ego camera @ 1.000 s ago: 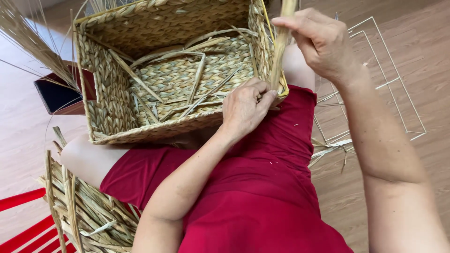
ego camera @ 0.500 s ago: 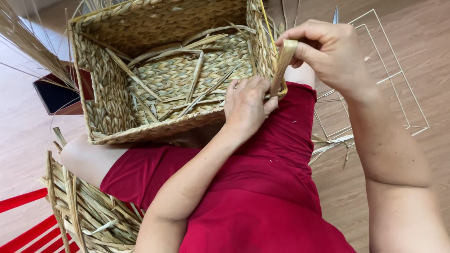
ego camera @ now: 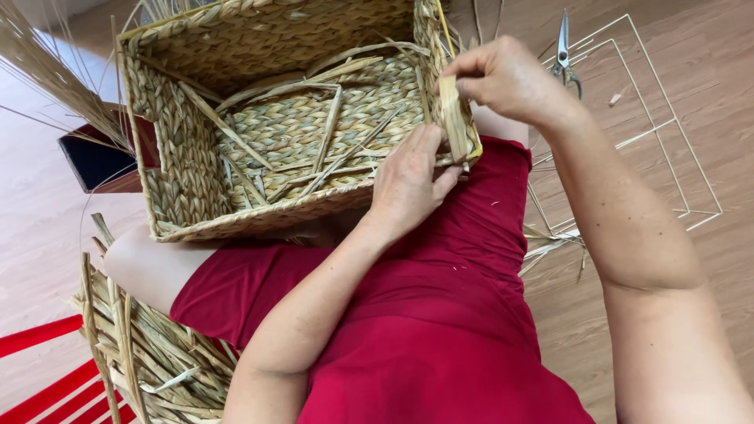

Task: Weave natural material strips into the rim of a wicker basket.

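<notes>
On her lap, the basket (ego camera: pixel 275 133) rests tilted. The left hand (ego camera: pixel 408 184) presses flat-fingered on its rim; the right hand (ego camera: pixel 510 82) pinches a strand (ego camera: pixel 452 118) at the corner. Pulled sharply, that dry strand might snap.

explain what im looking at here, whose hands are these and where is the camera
The camera sits on a person's head and looks down at their own lap, so both bare hands are theirs. A woven straw basket rests on their knees. The left hand steadies its near wall. The right hand pinches a flat straw strand at the basket's corner. On the wooden floor lie a white wire frame, scissors and a loose bundle of straw.
</notes>
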